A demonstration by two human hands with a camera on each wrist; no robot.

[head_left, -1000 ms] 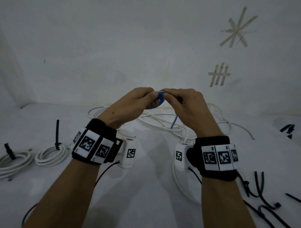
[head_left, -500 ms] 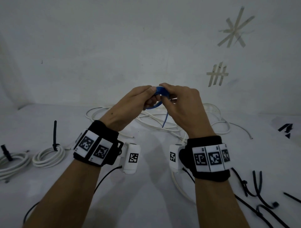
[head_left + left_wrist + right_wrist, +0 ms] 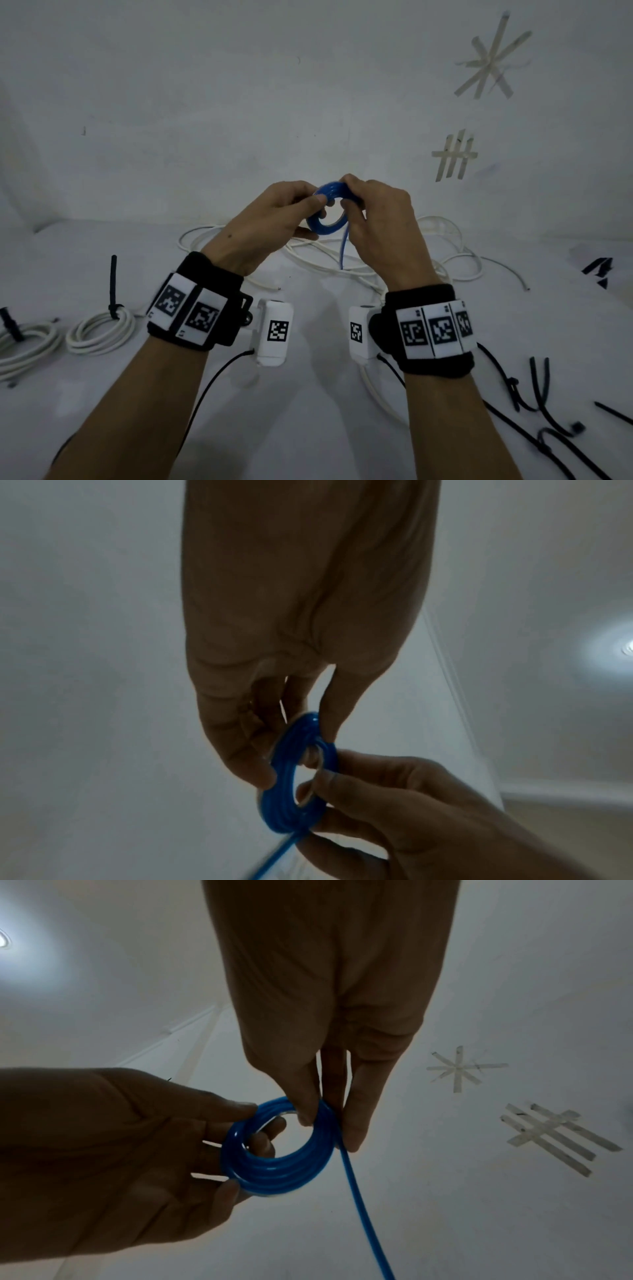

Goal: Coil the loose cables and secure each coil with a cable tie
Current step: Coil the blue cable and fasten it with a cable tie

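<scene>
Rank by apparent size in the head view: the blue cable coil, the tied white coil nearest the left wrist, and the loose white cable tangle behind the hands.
1. Loose white cable tangle, widest.
2. Tied white cable coil.
3. Small blue cable coil, pinched by left hand and right hand; it looks smallest even though raised nearer the camera.

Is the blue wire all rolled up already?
No, a loose blue tail hangs straight down from the blue coil that the left hand and right hand hold.
</scene>
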